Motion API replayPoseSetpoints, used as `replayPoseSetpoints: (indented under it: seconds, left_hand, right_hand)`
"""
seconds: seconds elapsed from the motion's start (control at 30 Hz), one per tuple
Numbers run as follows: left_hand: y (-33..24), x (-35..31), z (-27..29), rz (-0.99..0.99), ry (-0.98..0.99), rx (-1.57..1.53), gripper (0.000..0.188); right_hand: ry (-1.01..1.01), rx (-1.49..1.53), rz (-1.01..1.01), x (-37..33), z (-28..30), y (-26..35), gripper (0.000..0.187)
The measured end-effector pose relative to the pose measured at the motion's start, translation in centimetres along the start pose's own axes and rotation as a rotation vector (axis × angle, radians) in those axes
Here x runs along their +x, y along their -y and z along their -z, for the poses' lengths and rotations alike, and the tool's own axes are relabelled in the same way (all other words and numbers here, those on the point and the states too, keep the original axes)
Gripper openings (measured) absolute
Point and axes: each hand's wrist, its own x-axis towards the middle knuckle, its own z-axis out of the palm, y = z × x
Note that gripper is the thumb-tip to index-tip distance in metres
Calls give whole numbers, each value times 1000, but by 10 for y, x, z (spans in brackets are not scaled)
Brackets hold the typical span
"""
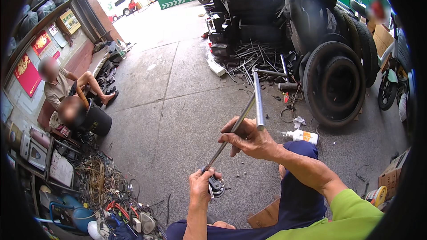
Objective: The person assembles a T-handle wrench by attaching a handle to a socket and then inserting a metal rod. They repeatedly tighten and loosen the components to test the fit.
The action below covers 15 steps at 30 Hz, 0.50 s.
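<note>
My right hand (254, 140) is closed around the shaft of a long T-handle wrench (237, 126), its thumb and fingers on the rod. The wrench's silver crossbar (258, 102) points away from me, with its near end by my knuckles. Lower and to the left, my left hand (200, 186) grips a small dark round metal part (216, 188) at the wrench's lower end. My fingers partly cover where the two meet, so I cannot tell how they fit together.
A white bottle (307, 137) lies beside my knee. Tyres (333, 84) lean at right, near a pile of metal rods (251, 55). Cables (95, 173) crowd the left side. A seated person (60, 80) is by a black bucket (98, 119). Cardboard (265, 213) lies near my legs.
</note>
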Motion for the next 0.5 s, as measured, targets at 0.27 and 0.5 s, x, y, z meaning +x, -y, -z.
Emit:
replayPoseSetpoints:
  seconds: [0.27, 0.5]
  left_hand:
    - [8, 6, 1, 150, 135, -42, 20]
    - [10, 14, 0, 151, 54, -7, 16]
  right_hand:
    - [-59, 25, -64, 6, 8, 12, 32]
    - [-25, 438, -6, 7, 21, 10, 86]
